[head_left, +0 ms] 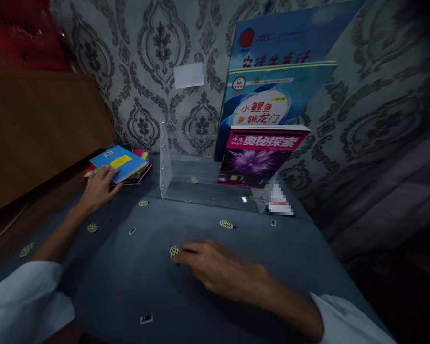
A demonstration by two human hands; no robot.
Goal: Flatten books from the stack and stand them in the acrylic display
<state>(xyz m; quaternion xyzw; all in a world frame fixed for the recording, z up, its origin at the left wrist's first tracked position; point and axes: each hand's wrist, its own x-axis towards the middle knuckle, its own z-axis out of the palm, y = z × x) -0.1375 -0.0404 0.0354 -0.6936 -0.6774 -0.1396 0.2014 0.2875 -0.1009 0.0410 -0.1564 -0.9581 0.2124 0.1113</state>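
the left hand (99, 187) reaches to the far left of the blue patterned cloth (136, 282), its fingers spread loosely and laid on the near edge of a blue book with a yellow label (119, 162). that book lies flat as the top of a small stack (138, 174); i cannot tell whether the thumb is under the cover, so it reads as touching rather than gripping. being on top, it is the one within easy reach.

the right hand (215, 267) rests palm down on the cloth in the near middle, fingers gently curled and holding nothing, seemingly as a prop while the other arm stretches.

a clear acrylic book stand (186, 184) sits at the far middle against the wallpaper, and its right end wall keeps three books upright: a magenta-topped one (260, 155) in front, a taller pale blue one (272, 98) behind it, and the largest, deep blue (290, 33), at the back. the stand's left part is bare.

stack count: at least three, edges too dim to be sure.
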